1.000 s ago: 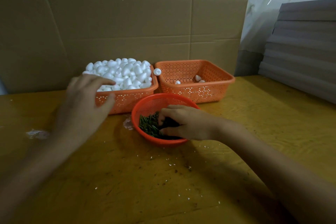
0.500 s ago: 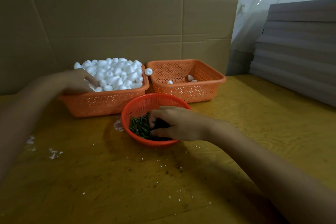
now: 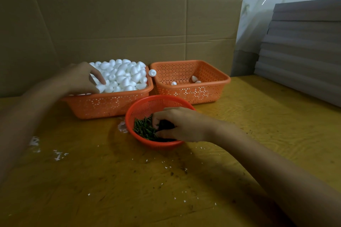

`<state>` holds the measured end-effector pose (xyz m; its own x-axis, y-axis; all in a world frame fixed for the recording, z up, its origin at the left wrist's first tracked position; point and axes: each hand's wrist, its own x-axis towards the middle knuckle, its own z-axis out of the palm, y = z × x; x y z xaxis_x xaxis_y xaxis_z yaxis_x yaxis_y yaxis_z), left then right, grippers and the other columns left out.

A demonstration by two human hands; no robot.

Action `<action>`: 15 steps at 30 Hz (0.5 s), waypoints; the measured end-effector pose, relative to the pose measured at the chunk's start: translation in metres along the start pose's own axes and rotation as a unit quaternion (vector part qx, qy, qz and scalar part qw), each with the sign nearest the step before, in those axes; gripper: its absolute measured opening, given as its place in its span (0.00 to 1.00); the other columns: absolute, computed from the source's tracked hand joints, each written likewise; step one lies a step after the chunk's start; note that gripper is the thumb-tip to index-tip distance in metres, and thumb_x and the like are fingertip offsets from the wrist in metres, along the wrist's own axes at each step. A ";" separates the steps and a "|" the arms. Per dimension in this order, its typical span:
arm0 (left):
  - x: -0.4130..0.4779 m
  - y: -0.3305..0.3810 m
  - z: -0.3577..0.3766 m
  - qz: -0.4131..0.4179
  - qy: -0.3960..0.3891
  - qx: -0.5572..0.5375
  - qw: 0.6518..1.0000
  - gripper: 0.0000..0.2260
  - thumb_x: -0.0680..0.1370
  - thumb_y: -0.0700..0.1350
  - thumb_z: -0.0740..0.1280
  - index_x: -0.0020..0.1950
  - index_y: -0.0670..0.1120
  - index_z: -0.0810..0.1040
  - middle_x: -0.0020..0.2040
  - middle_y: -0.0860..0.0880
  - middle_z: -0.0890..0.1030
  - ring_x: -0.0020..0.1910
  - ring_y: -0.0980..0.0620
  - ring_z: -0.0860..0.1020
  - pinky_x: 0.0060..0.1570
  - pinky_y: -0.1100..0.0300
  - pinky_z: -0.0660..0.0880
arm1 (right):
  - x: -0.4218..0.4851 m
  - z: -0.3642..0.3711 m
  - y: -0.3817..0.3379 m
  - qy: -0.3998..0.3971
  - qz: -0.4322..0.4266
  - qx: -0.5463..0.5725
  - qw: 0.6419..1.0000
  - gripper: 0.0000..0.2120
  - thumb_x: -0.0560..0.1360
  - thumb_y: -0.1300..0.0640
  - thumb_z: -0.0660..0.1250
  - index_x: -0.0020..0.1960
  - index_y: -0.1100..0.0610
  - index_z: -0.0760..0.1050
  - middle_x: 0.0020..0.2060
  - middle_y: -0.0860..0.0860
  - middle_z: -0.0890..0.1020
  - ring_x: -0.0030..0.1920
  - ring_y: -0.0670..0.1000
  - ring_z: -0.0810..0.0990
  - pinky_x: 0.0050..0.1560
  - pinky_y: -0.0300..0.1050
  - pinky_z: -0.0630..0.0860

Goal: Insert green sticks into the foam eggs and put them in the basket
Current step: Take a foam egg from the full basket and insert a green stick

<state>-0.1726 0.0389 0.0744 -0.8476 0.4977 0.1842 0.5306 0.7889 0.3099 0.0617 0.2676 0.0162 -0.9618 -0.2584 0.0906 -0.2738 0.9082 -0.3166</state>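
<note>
Leftward, the left hand (image 3: pixel 81 79) pinches a foam egg (image 3: pixel 101 87) atop the full basket (image 3: pixel 107 105); the right hand (image 3: pixel 178 125) curls into the green sticks (image 3: pixel 143 128) in the red bowl (image 3: pixel 158 100); whether it grips one, I cannot tell.

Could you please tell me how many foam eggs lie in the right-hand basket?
3 in the right-hand basket: two foam eggs together, one left of them; its near wall may hide more.

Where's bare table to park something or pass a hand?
Bare: table nearside of the red bowl, between both forearms, crumbs only; strip between right basket and grey stack. Crowded: left basket heaped with foam eggs, left hand pinching one; bowl close to both baskets, right hand inside.
</note>
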 end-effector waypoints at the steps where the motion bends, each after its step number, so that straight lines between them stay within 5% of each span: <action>1: 0.000 0.000 0.000 -0.001 -0.004 -0.010 1.000 0.15 0.70 0.37 0.79 0.45 0.58 0.85 0.41 0.52 0.86 0.45 0.52 0.82 0.40 0.58 0.72 | 0.000 0.000 0.000 0.000 -0.001 0.001 1.000 0.04 0.81 0.54 0.69 0.52 0.49 0.74 0.50 0.46 0.78 0.52 0.48 0.75 0.55 0.53 0.74; 8: -0.002 -0.008 0.008 -0.003 0.048 -0.050 0.998 0.11 0.69 0.39 0.80 0.42 0.54 0.85 0.36 0.54 0.86 0.40 0.57 0.81 0.40 0.60 0.72 | 0.000 0.001 0.001 -0.001 0.002 0.001 1.000 0.04 0.82 0.53 0.69 0.55 0.52 0.76 0.51 0.47 0.79 0.53 0.49 0.77 0.56 0.55 0.75; 15: -0.010 -0.008 0.011 -0.021 0.143 -0.147 0.979 0.08 0.71 0.44 0.80 0.46 0.52 0.84 0.42 0.51 0.85 0.41 0.53 0.81 0.40 0.57 0.73 | 0.000 0.000 0.000 -0.002 0.004 0.001 1.000 0.04 0.82 0.54 0.69 0.54 0.52 0.76 0.51 0.46 0.79 0.53 0.49 0.77 0.56 0.56 0.74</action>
<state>-0.1686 0.0313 0.0597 -0.8580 0.3130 0.4072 0.5064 0.6479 0.5691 0.0619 0.2676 0.0160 -0.9640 -0.2523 0.0839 -0.2659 0.9099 -0.3183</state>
